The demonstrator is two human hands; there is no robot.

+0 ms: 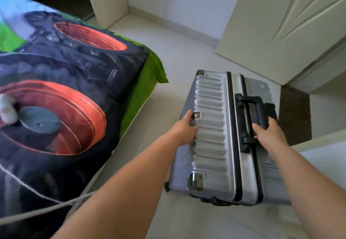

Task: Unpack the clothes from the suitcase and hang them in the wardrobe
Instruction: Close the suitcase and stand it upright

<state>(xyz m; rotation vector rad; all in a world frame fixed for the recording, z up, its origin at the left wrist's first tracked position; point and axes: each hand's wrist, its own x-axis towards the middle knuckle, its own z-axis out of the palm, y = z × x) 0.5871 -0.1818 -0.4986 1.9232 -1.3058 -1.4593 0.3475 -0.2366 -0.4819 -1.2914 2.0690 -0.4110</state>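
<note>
A silver ribbed hard-shell suitcase (pixel 215 145) stands closed on its side on the pale tiled floor, right of the bed. My right hand (pixel 269 132) is closed around its black side handle (pixel 250 111). My left hand (pixel 186 126) presses flat against the ribbed shell by a metal corner fitting, fingers curled over the edge. No clothes are visible. The open wardrobe (pixel 61 0) shows at the top left, its inside dark.
A bed (pixel 65 92) with a tractor-tyre print and green edge fills the left. A white cord (pixel 37 210) trails over it. A cream door (pixel 280 23) stands open at the upper right, with a dark mat (pixel 294 115) by the threshold.
</note>
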